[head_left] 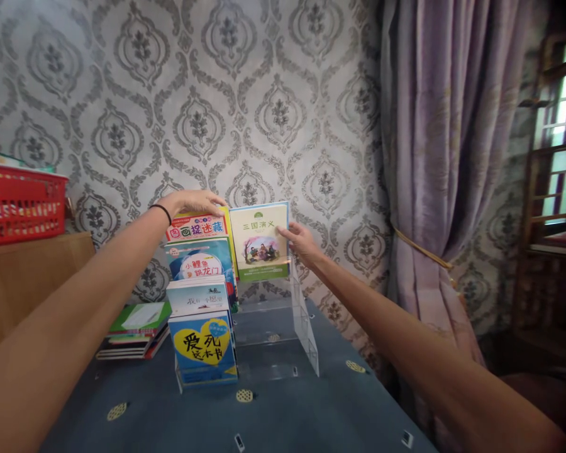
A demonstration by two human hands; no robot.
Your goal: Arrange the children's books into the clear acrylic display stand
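Clear plastic stepped book rack (305, 330), partly filled, standing on a dark blue-grey tabletop (311, 415).
Left column, front to back: blue book with yellow heart (202, 352); pale blue-and-white book (198, 299); blue book with white oval (200, 267); red-and-yellow book with multicoloured lettering (195, 230). Left hand (195, 202), black band (163, 212) at wrist, lies over the top edge of the last; whether it grips cannot be told. Right hand (300, 241) pinches the right edge of a cream-and-green book with illustrated cover (259, 258), upright at the rack's rear right; its seating is unclear. Behind: grey damask-patterned wallpaper (279, 113).
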